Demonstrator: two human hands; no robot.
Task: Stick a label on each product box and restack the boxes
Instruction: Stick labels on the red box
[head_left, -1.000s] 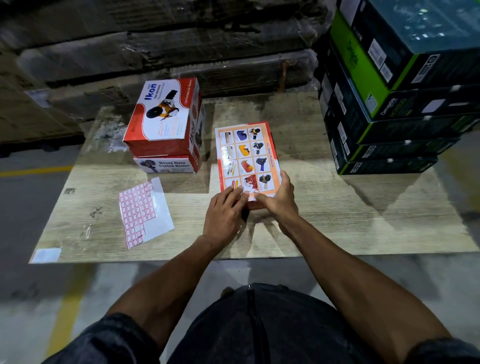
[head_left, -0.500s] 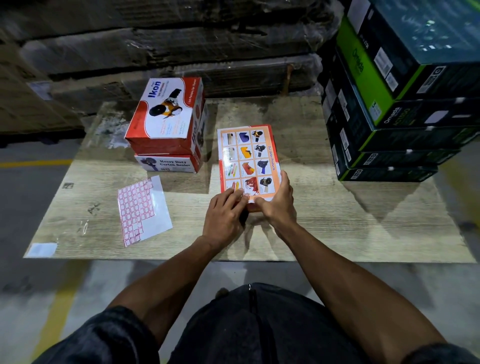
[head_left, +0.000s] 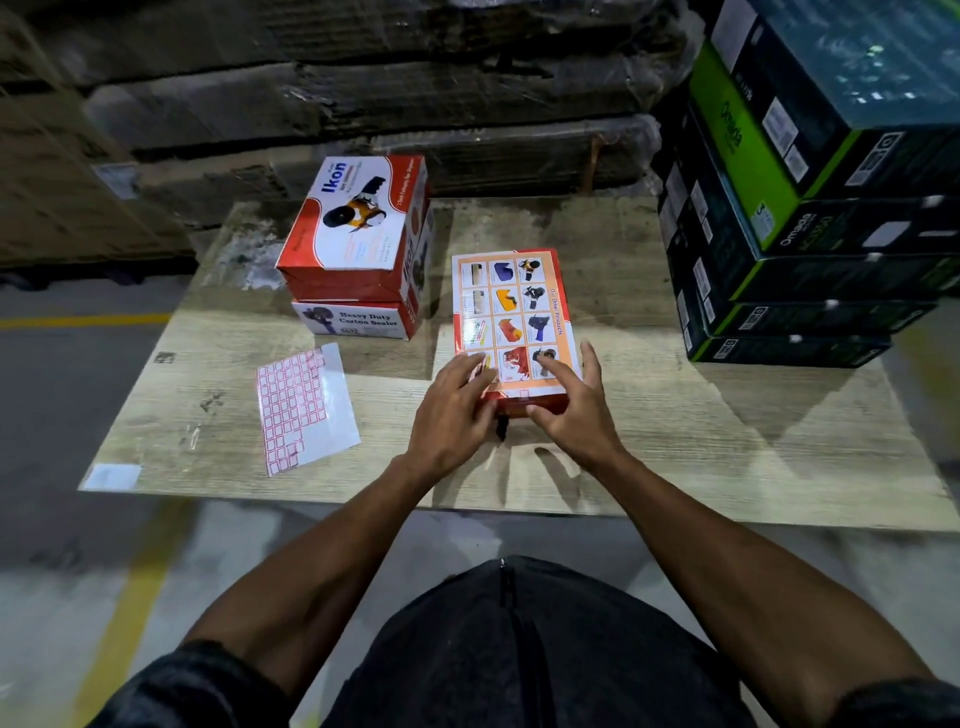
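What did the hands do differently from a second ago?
Both hands spread out over the near end of the box. The left hand slid its fingers onto the top, and the right hand opened, its fingers now apart across the corner. The box, the sticker sheet and the stack of two boxes stayed put.

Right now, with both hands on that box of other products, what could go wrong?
1. The label sheet lies loose to the left of the left hand; a sweep that way could brush it off the board.
2. The red box is held only at its near end by both hands, the right hand spread over the corner, so it may tip when lifted.
3. The two-box stack looks slightly offset; adding a third could shift it.
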